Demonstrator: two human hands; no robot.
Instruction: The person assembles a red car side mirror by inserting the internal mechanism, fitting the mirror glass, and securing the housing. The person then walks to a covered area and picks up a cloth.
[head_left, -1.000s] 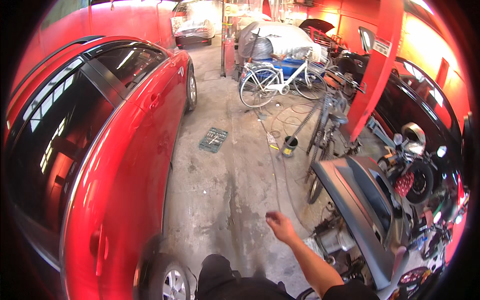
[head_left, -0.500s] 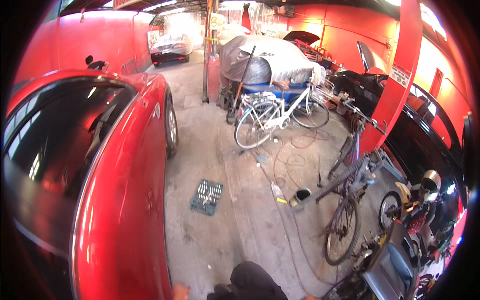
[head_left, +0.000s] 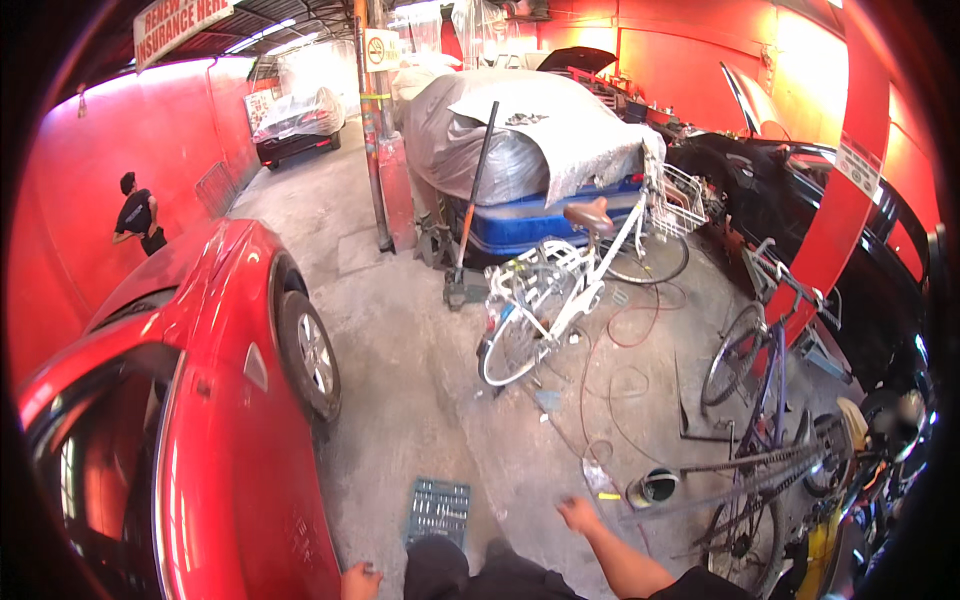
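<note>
My left hand (head_left: 360, 581) is low at the bottom edge, beside the red car (head_left: 240, 450), with its fingers loosely apart and nothing seen in it. Out over the floor to the right reaches my right hand (head_left: 578, 514), empty, fingers loosely spread. Between the two, just past my dark-clothed knees, an open socket set (head_left: 438, 508) lies on the concrete, its silvery pieces in rows in a dark green case. Neither hand touches it. A small dark can (head_left: 655, 487) stands to the right of my right hand.
A white bicycle (head_left: 560, 310) leans near a plastic-covered blue car (head_left: 520, 230) and a long-handled floor jack (head_left: 458, 290). More bicycles (head_left: 765, 420) and a red pillar (head_left: 840, 200) fill the right. Hoses (head_left: 590, 400) trail over the floor. Another person (head_left: 137, 212) stands beyond the red car.
My view has moved forward and lifted; the socket set now sits lower, close to my knees. My right forearm and hand have come into view. The other person now shows more upright.
</note>
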